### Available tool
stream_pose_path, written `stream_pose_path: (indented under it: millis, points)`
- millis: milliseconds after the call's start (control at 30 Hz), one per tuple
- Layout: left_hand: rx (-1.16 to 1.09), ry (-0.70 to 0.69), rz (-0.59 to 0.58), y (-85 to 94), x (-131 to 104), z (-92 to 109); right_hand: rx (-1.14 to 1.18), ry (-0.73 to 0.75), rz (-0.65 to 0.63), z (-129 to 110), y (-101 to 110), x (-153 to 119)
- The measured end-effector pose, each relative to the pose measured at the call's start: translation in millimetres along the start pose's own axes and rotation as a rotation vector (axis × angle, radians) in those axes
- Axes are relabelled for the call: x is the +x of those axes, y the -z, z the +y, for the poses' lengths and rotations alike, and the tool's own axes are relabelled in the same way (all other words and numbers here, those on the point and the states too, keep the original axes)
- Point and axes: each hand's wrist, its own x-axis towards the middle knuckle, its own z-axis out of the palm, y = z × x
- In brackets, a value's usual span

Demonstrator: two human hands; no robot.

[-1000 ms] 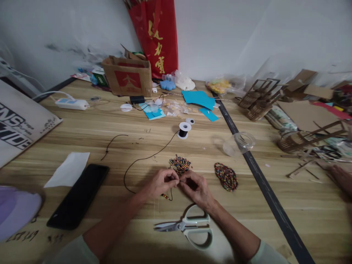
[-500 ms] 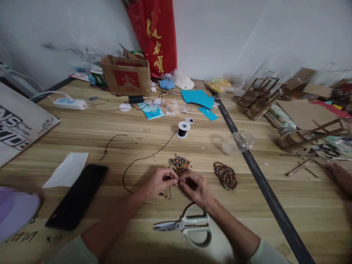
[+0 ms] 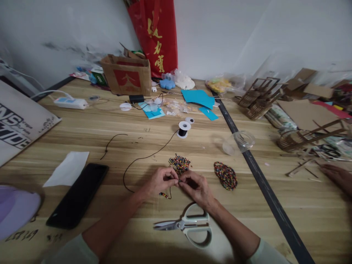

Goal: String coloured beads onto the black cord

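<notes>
Pinches, apparently, cord point(image 3: 145, 157) between closed fingertips of left hand point(image 3: 161, 182) and right hand point(image 3: 198, 187) | thin, black, loosely curved | close to beads point(image 3: 180, 164): small, round, multicoloured, heaped

left hand point(image 3: 162, 181) beside right hand point(image 3: 197, 186) (pinched)

open tabletop point(image 3: 203, 157) separates bead pile point(image 3: 180, 164) and coil point(image 3: 225, 176) (scissors point(image 3: 180, 224) obstruct nearer)

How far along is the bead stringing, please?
The bead loops look done; the cord carries a few beads. The left hand and right hand pinch a dark bit. The loose pile remains unstrung, and the cord seems uncut from its spool.
</notes>
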Motion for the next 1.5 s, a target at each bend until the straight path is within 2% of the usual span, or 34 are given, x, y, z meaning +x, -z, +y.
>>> stream_pose_path:
  millis: [267, 567, 1000, 1200, 1500]
  points:
    - [-0.009, -0.01, -0.019, 1.1, -0.9, 5.2, 0.009, 0.109, 0.007, -0.5, 2.8, 0.8]
    - [-0.051, -0.02, -0.035, 4.3, 1.4, 4.3, -0.095, 0.358, 0.073, -5.6, 7.1, -10.0]
    - [-0.124, 0.022, -0.141, 5.2, -4.5, 9.5, -0.169, 0.349, 0.025, -8.0, 5.5, -2.5]
    - [-0.116, 0.049, -0.111, 2.3, -2.6, 7.8, -0.136, 0.296, -0.034, -4.8, 4.6, -3.7]
    - [-0.035, 0.017, -0.076, 3.1, -1.4, 6.9, -0.148, 0.305, -0.035, -3.1, 3.2, -3.4]
